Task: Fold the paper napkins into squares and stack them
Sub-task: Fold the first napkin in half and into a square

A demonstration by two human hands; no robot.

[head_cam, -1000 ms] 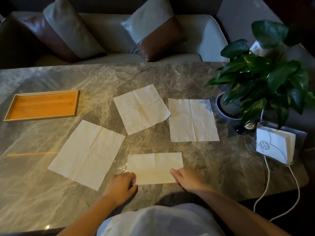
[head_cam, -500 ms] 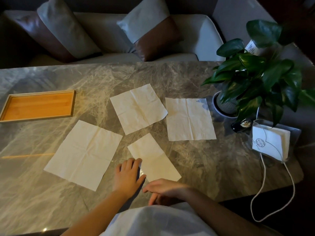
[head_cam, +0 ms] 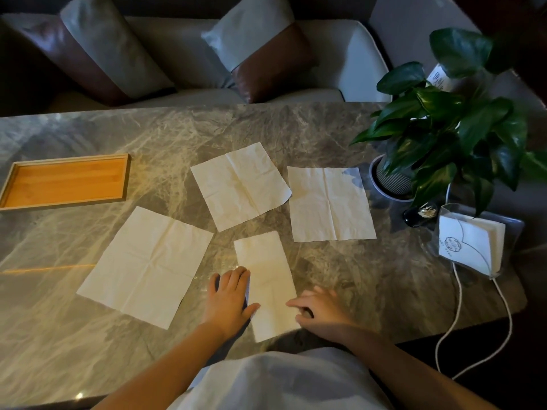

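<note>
A napkin folded in half (head_cam: 266,279) lies as a long rectangle near the table's front edge, its long side running away from me. My left hand (head_cam: 229,300) rests flat along its left edge, thumb on the paper. My right hand (head_cam: 321,312) sits at its lower right edge with fingers curled and fingertips touching the paper. Three unfolded napkins lie flat on the marble table: one at the left (head_cam: 148,264), one in the middle (head_cam: 239,184), one at the right (head_cam: 330,204).
A wooden tray (head_cam: 66,180) lies at the far left. At the right stand a potted plant (head_cam: 444,134), a small dark object (head_cam: 418,214) and a clear holder with napkins (head_cam: 470,241). A white cable (head_cam: 461,294) hangs over the table's right edge. A sofa with cushions lies beyond.
The half-folded napkin has been turned from lying sideways to pointing away from me. My left hand has flattened beside it; my right hand moved from its lower right corner to its right edge.
</note>
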